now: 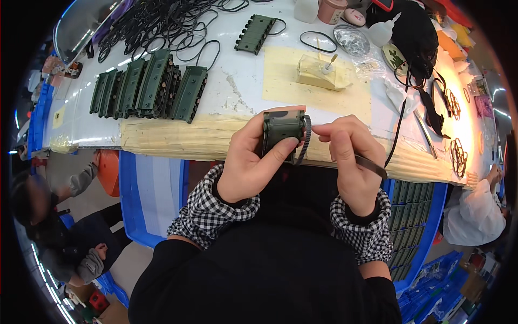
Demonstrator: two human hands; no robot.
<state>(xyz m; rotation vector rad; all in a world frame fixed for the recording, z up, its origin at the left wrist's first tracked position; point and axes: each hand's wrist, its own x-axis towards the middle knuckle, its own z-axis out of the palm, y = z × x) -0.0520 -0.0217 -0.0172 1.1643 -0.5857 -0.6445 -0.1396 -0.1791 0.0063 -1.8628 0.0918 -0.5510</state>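
My left hand (251,156) grips a green toy tank chassis (283,125) just above the table's near edge, thumb across its front. A ribbed black rubber track (307,141) loops at the right end of the chassis. Beside it, the index fingertip of my right hand (350,151) comes close to the track; whether it touches I cannot tell. The curled fingers of that hand hold a flat dark strip (372,167), perhaps the back end of tweezers; its other end is hidden. Several similar green chassis (129,89) stand in a row at the left.
A heap of black rubber bands (156,24) lies at the back left, near another green chassis (254,34). A yellow taped block (321,75) holds small sticks. Blue crates (154,183) flank my lap; the right crate (426,237) holds many green parts. Other people sit at both sides.
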